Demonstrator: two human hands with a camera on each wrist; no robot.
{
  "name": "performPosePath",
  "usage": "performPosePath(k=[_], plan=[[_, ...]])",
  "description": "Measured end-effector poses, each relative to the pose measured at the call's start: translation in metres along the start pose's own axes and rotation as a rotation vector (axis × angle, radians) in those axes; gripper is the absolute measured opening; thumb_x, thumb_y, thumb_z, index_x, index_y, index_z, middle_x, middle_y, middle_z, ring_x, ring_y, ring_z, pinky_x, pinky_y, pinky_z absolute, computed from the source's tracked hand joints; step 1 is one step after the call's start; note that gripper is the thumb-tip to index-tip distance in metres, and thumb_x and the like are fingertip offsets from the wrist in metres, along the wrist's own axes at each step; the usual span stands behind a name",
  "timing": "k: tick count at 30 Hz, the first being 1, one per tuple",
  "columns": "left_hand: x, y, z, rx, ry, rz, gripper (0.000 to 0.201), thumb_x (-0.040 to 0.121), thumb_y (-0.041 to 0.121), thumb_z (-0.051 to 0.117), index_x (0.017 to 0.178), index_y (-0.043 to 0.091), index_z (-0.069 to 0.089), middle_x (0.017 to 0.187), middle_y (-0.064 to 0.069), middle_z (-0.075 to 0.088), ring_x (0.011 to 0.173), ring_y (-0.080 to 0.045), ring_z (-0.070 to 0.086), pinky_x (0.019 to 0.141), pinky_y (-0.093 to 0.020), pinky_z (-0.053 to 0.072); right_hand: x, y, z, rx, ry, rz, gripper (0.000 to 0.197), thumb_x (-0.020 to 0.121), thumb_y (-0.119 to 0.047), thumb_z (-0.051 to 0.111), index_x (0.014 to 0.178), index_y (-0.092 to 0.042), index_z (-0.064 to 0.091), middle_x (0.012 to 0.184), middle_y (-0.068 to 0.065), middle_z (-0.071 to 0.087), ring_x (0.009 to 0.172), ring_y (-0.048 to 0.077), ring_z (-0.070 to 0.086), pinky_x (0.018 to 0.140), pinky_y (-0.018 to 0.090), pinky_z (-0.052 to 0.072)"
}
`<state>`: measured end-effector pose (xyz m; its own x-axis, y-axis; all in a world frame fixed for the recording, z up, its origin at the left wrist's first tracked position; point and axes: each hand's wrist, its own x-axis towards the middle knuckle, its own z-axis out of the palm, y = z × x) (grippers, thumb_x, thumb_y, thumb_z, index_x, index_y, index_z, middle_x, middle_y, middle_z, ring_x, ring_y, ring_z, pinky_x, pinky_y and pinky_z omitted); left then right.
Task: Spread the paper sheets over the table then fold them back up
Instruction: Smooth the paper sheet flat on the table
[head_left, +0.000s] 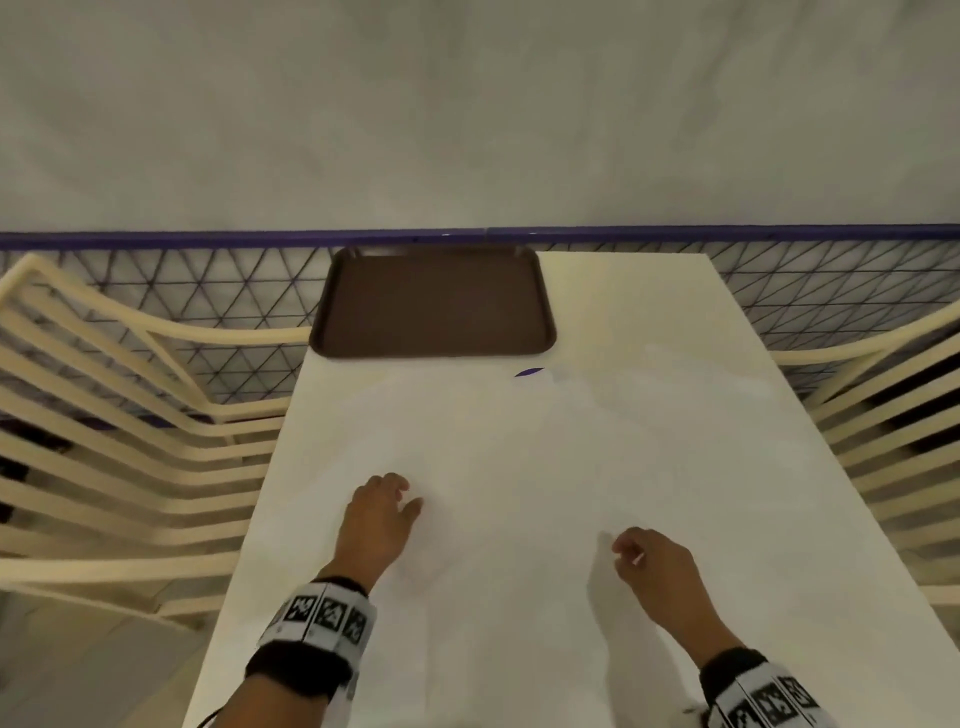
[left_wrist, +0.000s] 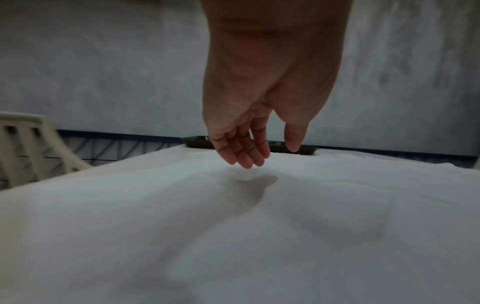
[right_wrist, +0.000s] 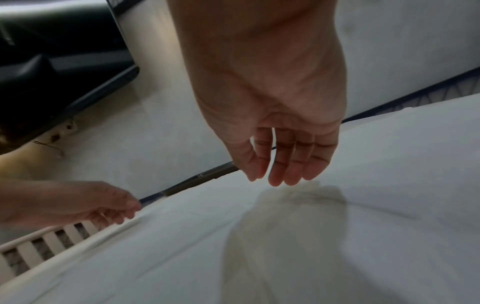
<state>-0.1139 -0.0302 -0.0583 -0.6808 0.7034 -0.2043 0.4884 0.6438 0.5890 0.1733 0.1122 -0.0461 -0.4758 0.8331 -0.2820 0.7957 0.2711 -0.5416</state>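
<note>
Thin white paper sheets (head_left: 519, 457) lie spread flat over most of the white table (head_left: 623, 291), with faint creases. My left hand (head_left: 410, 499) hovers palm down over the near-left part of the paper. In the left wrist view its fingers (left_wrist: 246, 160) are straight and just above the sheet (left_wrist: 233, 226), with a shadow under them. My right hand (head_left: 621, 548) hangs over the near-right part. Its fingers (right_wrist: 283, 176) are loosely relaxed above the paper (right_wrist: 337, 246) and hold nothing.
A brown tray (head_left: 434, 301) with nothing on it sits at the table's far left end. A small purple mark (head_left: 529, 372) shows just before it. Cream slatted chairs (head_left: 119, 457) flank both sides, and a purple-railed mesh fence (head_left: 208, 291) runs behind.
</note>
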Motion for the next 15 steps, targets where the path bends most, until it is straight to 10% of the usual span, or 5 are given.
performPosePath(k=[10, 15], plan=[[0.048, 0.070, 0.039, 0.199, -0.143, -0.205, 0.081, 0.082, 0.037, 0.068, 0.134, -0.006, 0.023, 0.130, -0.023, 0.041, 0.117, -0.032, 0.049, 0.094, -0.032, 0.043, 0.006, 0.024, 0.009, -0.017, -0.075, -0.041, 0.041, 0.080, -0.003, 0.055, 0.066, -0.039, 0.040, 0.079, -0.004, 0.053, 0.079, 0.015, 0.055, 0.074, 0.022, 0.042], [0.046, 0.077, 0.034, 0.006, 0.006, -0.220, 0.035, 0.083, 0.013, 0.068, 0.110, -0.002, 0.051, 0.109, -0.020, 0.061, 0.099, -0.034, 0.059, 0.075, -0.032, 0.044, 0.009, 0.029, 0.008, 0.039, -0.086, -0.070, 0.043, 0.077, 0.001, 0.056, 0.065, -0.038, 0.042, 0.073, -0.011, 0.047, 0.068, 0.002, 0.046, 0.066, 0.014, 0.037]])
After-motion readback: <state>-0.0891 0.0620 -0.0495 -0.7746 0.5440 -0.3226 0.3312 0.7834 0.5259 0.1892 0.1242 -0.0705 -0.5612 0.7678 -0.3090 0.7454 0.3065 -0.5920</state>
